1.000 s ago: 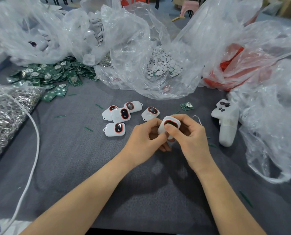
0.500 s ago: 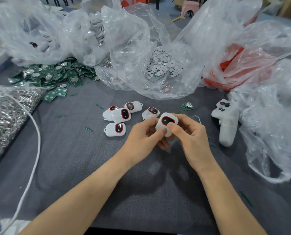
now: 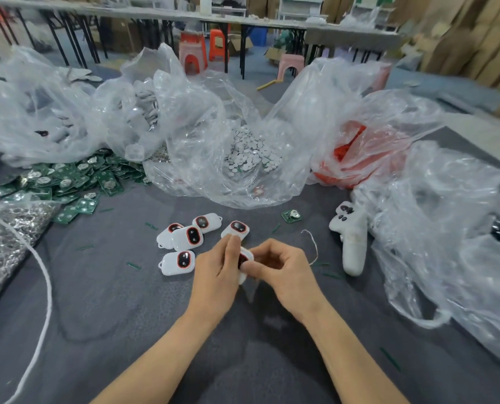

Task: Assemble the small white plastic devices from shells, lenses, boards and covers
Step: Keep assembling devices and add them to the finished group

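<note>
Both hands meet over the grey mat around one small white device with a red-ringed dark lens, turned on edge and mostly hidden. My left hand holds it from the left with fingers stretched up along it. My right hand pinches it from the right, thumb on its front. Several finished white devices lie just left and behind, one more right above my fingers. A single green board lies behind my right hand.
A heap of green boards lies at left, a bag of silver parts at far left. Clear bags hold white discs and red parts. A white controller lies right. A white cord curves at left.
The device has turned from lens-up to on edge between my hands. The camera tilted up, showing the room behind.
</note>
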{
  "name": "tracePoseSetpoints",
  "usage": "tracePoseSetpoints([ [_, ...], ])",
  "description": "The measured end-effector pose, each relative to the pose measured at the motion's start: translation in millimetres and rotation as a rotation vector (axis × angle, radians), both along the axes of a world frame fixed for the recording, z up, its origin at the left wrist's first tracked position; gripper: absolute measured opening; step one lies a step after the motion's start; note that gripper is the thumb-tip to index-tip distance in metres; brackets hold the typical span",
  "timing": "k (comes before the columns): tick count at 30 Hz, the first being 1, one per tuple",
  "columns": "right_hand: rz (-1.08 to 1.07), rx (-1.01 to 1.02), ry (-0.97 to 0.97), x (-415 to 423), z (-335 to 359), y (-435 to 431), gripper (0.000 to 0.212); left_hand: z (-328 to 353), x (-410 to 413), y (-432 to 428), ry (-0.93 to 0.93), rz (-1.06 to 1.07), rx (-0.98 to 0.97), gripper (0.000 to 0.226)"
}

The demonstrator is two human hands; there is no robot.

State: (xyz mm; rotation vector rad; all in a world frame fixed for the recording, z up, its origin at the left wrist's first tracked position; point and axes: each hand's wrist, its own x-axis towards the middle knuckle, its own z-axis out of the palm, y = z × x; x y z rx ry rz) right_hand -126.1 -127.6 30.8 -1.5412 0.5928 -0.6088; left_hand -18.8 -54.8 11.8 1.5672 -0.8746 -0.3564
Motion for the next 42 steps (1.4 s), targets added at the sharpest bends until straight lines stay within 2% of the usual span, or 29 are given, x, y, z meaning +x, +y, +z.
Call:
tracePoseSetpoints([
  [2,-0.023,-0.048,0.015,1.8,0.6,0.4,0.014,0.4,2.2,-8.0,0.088,0.008,-0.011,0.040],
  [6,-0.091,-0.236,0.132,4.8,9.8,-7.5,0.027,16.3,7.9,-31.9,0.272,-0.118,-0.060,0.020],
  [10,0.052,-0.280,0.197,-6.7,53.6,-49.0,0.014,21.5,13.2,-58.0,0.406,-0.142,-0.069,0.047],
  [12,-0.108,-0.280,0.147,-10.8,76.0,-90.1,0.015,18.0,19.8,-65.4,0.550,-0.177,-0.057,0.052],
  [14,-0.406,-0.313,0.152,-10.8,92.8,-139.8,0.015,14.6,26.6,-68.1,0.633,-0.226,-0.083,0.057],
  [16,-0.652,-0.382,0.312,-9.1,99.2,-189.1,0.016,13.4,29.8,-66.5,0.645,-0.257,-0.126,0.060],
  [18,-0.730,-0.440,0.539,-5.4,96.6,-229.2,0.023,13.2,29.9,-64.6,0.642,-0.262,-0.166,0.058],
  [21,-0.679,-0.524,0.717,10.1,86.8,-262.5,0.034,11.0,33.8,-64.8,0.664,-0.211,-0.180,0.054],
  [23,-0.596,-0.577,0.789,23.1,79.3,-273.1,0.033,8.5,39.0,-66.8,0.687,-0.181,-0.175,0.056],
  [25,-0.480,-0.601,0.954,35.9,71.0,-280.6,0.030,5.0,42.0,-68.4,0.641,-0.156,-0.145,0.057],
  [27,-0.395,-0.627,1.127,45.3,64.1,-286.1,0.039,4.1,43.3,-69.2,0.572,-0.131,-0.127,0.055],
  [29,-0.404,-0.698,1.192,50.9,58.8,-291.9,0.041,5.6,45.2,-68.6,0.503,-0.096,-0.128,0.046],
  [34,-0.511,-0.747,1.102,54.1,60.3,-298.7,0.032,7.6,46.5,-70.4,0.534,-0.063,-0.174,0.043],
  [37,-0.569,-0.760,0.993,48.0,61.2,-299.3,0.022,5.4,45.8,-72.5,0.510,-0.066,-0.177,0.054],
  [40,-0.628,-0.619,0.855,42.8,63.3,-298.1,0.038,4.5,47.2,-72.4,0.490,-0.081,-0.174,0.055],
  [42,-0.664,-0.502,0.756,38.2,65.9,-295.3,0.024,4.5,47.4,-71.7,0.472,-0.101,-0.155,0.051],
])
